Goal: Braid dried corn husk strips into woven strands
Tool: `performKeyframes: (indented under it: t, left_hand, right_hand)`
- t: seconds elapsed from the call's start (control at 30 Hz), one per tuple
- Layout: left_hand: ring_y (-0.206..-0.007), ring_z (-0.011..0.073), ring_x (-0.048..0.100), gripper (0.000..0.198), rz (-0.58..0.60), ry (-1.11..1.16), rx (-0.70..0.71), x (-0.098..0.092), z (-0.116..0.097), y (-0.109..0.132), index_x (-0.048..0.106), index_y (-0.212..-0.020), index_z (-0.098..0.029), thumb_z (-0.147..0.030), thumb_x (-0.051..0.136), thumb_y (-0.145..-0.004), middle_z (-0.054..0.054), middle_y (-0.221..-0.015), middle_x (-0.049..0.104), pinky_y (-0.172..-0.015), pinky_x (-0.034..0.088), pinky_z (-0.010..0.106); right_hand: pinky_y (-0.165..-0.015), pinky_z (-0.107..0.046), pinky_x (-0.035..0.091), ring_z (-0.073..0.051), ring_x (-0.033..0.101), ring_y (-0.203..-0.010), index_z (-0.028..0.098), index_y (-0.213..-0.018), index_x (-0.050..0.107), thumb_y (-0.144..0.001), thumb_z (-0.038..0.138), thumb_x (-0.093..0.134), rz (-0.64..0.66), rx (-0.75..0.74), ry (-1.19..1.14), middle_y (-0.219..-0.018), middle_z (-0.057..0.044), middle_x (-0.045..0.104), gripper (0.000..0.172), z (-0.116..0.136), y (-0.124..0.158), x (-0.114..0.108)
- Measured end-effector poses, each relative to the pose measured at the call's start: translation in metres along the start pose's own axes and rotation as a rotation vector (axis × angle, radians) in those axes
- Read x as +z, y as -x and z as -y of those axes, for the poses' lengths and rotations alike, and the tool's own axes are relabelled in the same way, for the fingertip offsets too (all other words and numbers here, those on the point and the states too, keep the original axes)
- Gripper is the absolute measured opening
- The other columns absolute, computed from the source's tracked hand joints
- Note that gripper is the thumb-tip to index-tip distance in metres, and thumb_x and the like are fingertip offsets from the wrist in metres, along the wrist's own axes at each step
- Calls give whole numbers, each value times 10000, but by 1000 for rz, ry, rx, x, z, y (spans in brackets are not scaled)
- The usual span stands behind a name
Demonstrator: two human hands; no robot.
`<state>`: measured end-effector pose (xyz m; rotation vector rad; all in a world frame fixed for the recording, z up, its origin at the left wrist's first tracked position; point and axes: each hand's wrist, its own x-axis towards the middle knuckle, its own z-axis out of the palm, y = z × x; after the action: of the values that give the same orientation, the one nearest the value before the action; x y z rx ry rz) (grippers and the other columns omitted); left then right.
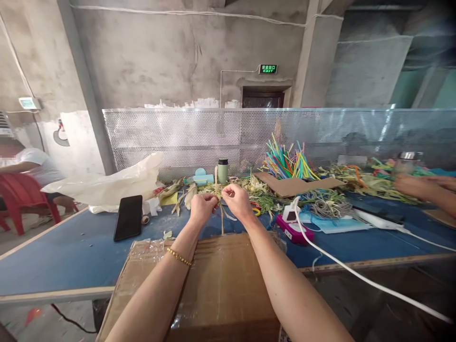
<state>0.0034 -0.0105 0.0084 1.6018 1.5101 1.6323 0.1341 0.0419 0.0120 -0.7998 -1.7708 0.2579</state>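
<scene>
Just past the front edge of the table, my left hand [204,207] pinches a pale, straw-coloured husk strip [216,178] that stands upright from the fingers, with loose ends hanging below. Close to its right, my right hand [236,199] is closed in a pinch; whatever its fingertips hold is too fine to make out. Beneath my forearms lies a taped cardboard box [224,280]. Behind the hands is a heap of pale and green husk scraps [254,187]. Yellow-handled scissors [255,208] lie partly covered to the right.
A phone [128,218] and a white plastic bag [107,183] lie left. A green bottle [223,171] stands behind. Rightward are a purple power strip [294,230], a white cable [342,266], cardboard [295,185] and colourful stems [288,159]. Another person's hands [423,190] work at far right.
</scene>
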Motion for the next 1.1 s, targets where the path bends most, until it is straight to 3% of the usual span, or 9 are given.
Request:
performKeyframes:
  t: [0.17, 0.3, 0.57, 0.77, 0.87, 1.0, 1.1]
  left_hand:
    - [-469, 122, 535, 244, -20, -215, 105, 0, -4, 4, 664, -548, -168, -195, 530, -750, 3, -480, 593, -535, 374, 220]
    - [-495, 119, 487, 249, -54, -319, 191, 2, -6, 7, 649, -540, -166, -197, 532, -758, -1, -462, 551, -535, 301, 228]
    - [-523, 111, 375, 245, -36, -314, 245, 4, -6, 10, 598, -522, -151, -192, 525, -752, -9, -470, 485, -536, 217, 240]
    - [-520, 111, 366, 213, -26, -310, 247, 5, -8, 11, 592, -506, -159, -139, 541, -712, -9, -473, 489, -543, 222, 245]
    - [-506, 111, 431, 207, 4, -211, 191, 5, -8, 9, 613, -537, -167, -159, 551, -734, -5, -494, 535, -537, 270, 233]
    - [-453, 107, 499, 116, 100, 185, -36, 5, -5, 4, 673, -739, -152, -260, 634, -759, 4, -574, 631, -506, 363, 231]
    - [-443, 94, 504, 252, 169, 407, -136, 6, -2, 3, 650, -719, -129, -347, 768, -671, 18, -599, 645, -483, 375, 233]
  right_hand:
    - [-610, -236, 427, -155, 611, -642, 151, -683, 673, -765, 245, 592, 107, 35, -70, -671, -45, 694, 150, 3, 2, 1]
    - [-562, -228, 400, -162, 610, -626, 133, -625, 685, -764, 322, 638, 113, 84, -85, -634, -52, 696, 240, -1, 1, 3]
    - [-482, -220, 364, -150, 578, -551, 122, -665, 712, -730, 402, 659, 72, 217, -164, -601, -56, 682, 292, -7, 1, 5]
    - [-443, -217, 324, -120, 513, -466, 137, -605, 676, -693, 359, 650, 74, 267, -160, -497, -16, 602, 241, -2, 2, 3]
    - [-416, -222, 298, -96, 430, -405, 152, -565, 620, -667, 316, 627, 80, 315, -235, -428, 21, 514, 192, 4, 2, 1]
    - [-374, -223, 270, -76, 346, -360, 173, -613, 580, -652, 299, 609, 62, 376, -399, -411, 57, 456, 135, 13, 1, -3]
    - [-373, -218, 284, -70, 349, -363, 178, -644, 569, -642, 296, 624, 36, 359, -466, -432, 62, 467, 130, 18, 0, -7]
